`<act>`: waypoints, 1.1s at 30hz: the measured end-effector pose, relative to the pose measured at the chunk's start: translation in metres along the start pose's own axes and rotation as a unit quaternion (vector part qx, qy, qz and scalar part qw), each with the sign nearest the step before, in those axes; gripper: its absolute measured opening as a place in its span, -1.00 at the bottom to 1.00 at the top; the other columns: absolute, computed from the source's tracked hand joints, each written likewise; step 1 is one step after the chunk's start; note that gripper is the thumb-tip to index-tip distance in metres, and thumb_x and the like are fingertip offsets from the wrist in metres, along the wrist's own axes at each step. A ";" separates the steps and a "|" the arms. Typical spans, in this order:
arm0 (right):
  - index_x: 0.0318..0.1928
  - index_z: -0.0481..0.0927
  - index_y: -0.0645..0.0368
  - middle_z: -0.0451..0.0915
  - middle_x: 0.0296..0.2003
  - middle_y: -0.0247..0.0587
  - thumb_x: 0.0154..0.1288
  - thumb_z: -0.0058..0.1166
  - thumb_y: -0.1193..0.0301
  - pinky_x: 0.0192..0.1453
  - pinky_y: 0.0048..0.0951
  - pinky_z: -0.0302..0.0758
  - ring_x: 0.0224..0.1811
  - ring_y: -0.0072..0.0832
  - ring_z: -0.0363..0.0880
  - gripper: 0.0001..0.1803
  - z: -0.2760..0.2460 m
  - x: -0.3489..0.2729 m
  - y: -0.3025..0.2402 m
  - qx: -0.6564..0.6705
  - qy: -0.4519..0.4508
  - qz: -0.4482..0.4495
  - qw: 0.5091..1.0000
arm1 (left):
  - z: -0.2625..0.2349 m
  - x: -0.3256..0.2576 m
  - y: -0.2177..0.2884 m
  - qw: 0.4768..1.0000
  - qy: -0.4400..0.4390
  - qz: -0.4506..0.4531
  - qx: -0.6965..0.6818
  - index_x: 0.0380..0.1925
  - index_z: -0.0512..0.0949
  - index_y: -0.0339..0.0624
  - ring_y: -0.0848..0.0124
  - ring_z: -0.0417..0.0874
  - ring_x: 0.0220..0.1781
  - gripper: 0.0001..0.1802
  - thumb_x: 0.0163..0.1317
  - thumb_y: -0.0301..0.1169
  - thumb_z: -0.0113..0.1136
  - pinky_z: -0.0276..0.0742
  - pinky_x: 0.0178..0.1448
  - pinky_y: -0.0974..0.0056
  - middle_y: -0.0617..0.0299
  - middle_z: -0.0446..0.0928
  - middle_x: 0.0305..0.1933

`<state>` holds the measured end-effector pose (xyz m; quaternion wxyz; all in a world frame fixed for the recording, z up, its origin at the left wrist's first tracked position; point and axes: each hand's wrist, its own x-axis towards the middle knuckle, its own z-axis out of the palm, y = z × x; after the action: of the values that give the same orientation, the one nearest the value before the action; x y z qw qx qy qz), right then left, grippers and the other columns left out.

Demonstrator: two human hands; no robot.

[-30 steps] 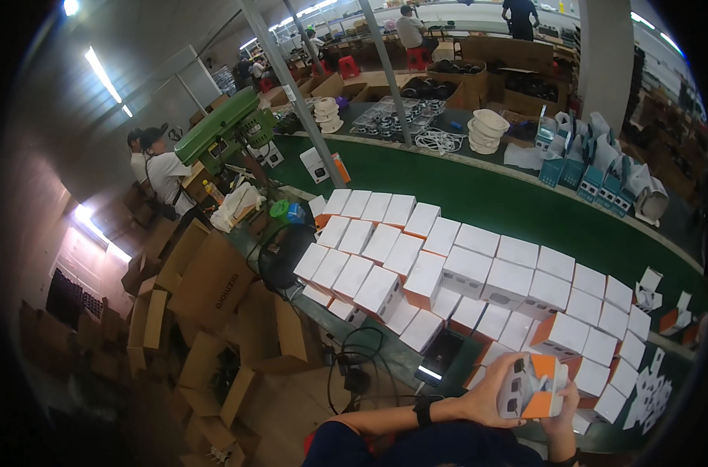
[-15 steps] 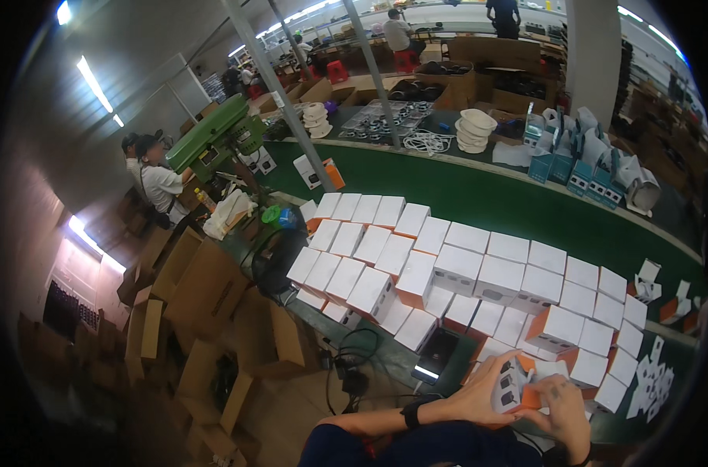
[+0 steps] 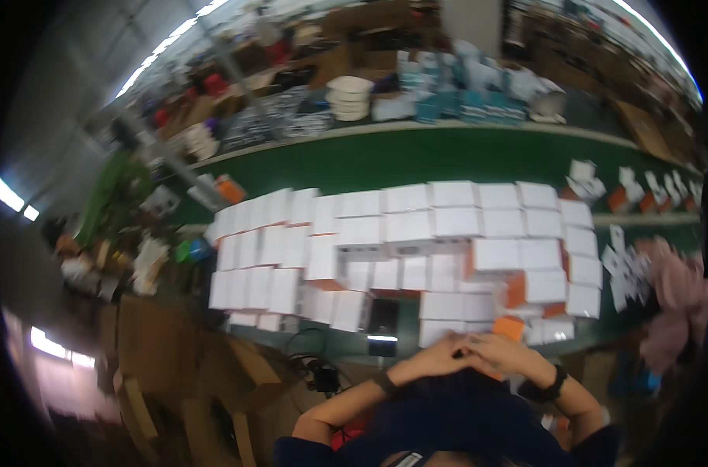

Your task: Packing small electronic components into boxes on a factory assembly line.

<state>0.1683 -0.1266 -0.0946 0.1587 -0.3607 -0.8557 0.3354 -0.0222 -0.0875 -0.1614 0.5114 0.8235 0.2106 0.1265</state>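
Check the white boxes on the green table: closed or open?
Closed, it seems: the white boxes on the green table show flat white tops, though motion blur hides details.

My head camera looks steeply down past my clasped hands (image 3: 467, 354) onto the nearby green table (image 3: 416, 159), blurred.

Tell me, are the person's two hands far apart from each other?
No, the left hand and right hand meet just below the white boxes.
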 end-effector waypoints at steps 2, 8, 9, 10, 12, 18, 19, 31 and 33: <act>-0.12 0.47 0.10 0.51 -0.21 -0.12 0.15 0.08 0.43 -0.22 -0.30 0.49 -0.22 -0.23 0.56 -0.75 0.001 -0.009 -0.011 -0.133 0.077 0.039 0.987 | 0.002 0.004 -0.010 0.992 0.023 -0.097 -0.080 0.04 0.38 -0.33 0.08 0.49 -0.07 -0.44 0.19 -0.13 0.18 0.42 0.03 0.11 -0.15 0.43 -0.03; -0.20 0.46 0.21 0.46 -0.22 -0.10 0.13 -0.02 0.61 -0.08 -0.38 0.39 -0.26 -0.21 0.45 -0.80 0.014 -0.032 -0.002 -0.168 0.481 0.058 0.859 | -0.014 0.029 0.013 0.953 -0.013 -0.209 -0.218 0.29 0.04 -0.26 0.33 0.55 -0.08 -0.31 0.30 -0.23 0.11 0.53 -0.12 0.31 -0.03 0.37 0.07; -0.21 0.44 0.22 0.45 -0.24 -0.11 0.16 -0.09 0.63 -0.05 -0.41 0.36 -0.24 -0.25 0.43 -0.82 0.018 -0.031 0.002 -0.092 0.562 0.106 0.815 | -0.011 0.033 0.021 0.952 -0.021 -0.208 -0.222 0.29 0.04 -0.26 0.33 0.55 -0.08 -0.31 0.30 -0.23 0.11 0.53 -0.12 0.31 -0.03 0.37 0.07; -0.22 0.42 0.24 0.44 -0.27 -0.12 0.18 -0.17 0.65 -0.03 -0.44 0.33 -0.22 -0.29 0.41 -0.83 0.021 -0.028 0.003 -0.016 0.636 0.149 0.757 | -0.009 0.036 0.029 0.952 -0.008 -0.196 -0.237 0.30 0.00 -0.29 0.24 0.54 -0.03 -0.21 0.24 -0.16 0.17 0.53 -0.08 0.27 -0.15 0.34 0.10; -0.22 0.39 0.25 0.42 -0.29 -0.20 0.26 -0.26 0.64 -0.02 -0.49 0.31 -0.19 -0.44 0.38 -0.85 0.020 -0.023 -0.002 0.063 0.666 0.200 0.716 | -0.005 0.038 0.041 0.950 0.003 -0.184 -0.253 0.31 -0.04 -0.31 0.14 0.54 0.01 -0.10 0.18 -0.09 0.23 0.53 -0.05 0.24 -0.27 0.32 0.14; -0.22 0.38 0.23 0.41 -0.32 -0.29 0.30 -0.25 0.58 -0.04 -0.56 0.31 -0.22 -0.57 0.36 -0.88 0.031 -0.034 0.020 0.332 0.654 0.192 0.652 | -0.004 0.043 0.048 0.985 0.079 -0.115 -0.105 0.32 -0.09 -0.28 -0.02 0.41 0.19 0.10 -0.07 -0.14 0.41 0.51 0.02 0.17 -0.32 0.29 0.15; -0.22 0.37 0.24 0.41 -0.33 -0.29 0.30 -0.23 0.57 -0.06 -0.56 0.32 -0.22 -0.58 0.37 -0.90 0.033 -0.037 0.021 0.303 0.635 0.213 0.678 | -0.007 0.045 0.048 0.988 0.065 -0.105 -0.090 0.32 -0.07 -0.27 -0.02 0.40 0.20 0.09 -0.10 -0.19 0.41 0.49 0.05 0.15 -0.31 0.28 0.16; 0.22 0.22 0.27 0.45 0.04 0.13 0.19 0.20 0.30 0.07 -0.37 0.48 0.08 -0.24 0.50 -0.33 -0.001 -0.042 -0.016 0.267 0.349 0.274 0.855 | -0.047 0.021 0.044 0.999 0.036 0.025 0.021 0.25 0.17 -0.09 0.01 0.40 -0.01 -0.11 -0.16 -0.47 0.36 0.38 0.11 0.18 -0.05 0.23 -0.04; 0.24 0.19 0.26 0.44 0.05 0.16 0.20 0.18 0.32 0.10 -0.35 0.47 0.11 -0.20 0.48 -0.33 0.000 -0.039 -0.015 0.253 0.327 0.270 0.870 | -0.048 0.017 0.037 0.995 0.020 0.033 0.087 0.24 0.18 -0.09 0.02 0.40 0.00 -0.12 -0.16 -0.48 0.37 0.38 0.10 0.18 -0.04 0.23 -0.05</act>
<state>0.1875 -0.1629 -0.0858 0.4183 -0.6143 -0.5102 0.4328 -0.0193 -0.0557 -0.1068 0.4290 0.8686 0.2038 0.1415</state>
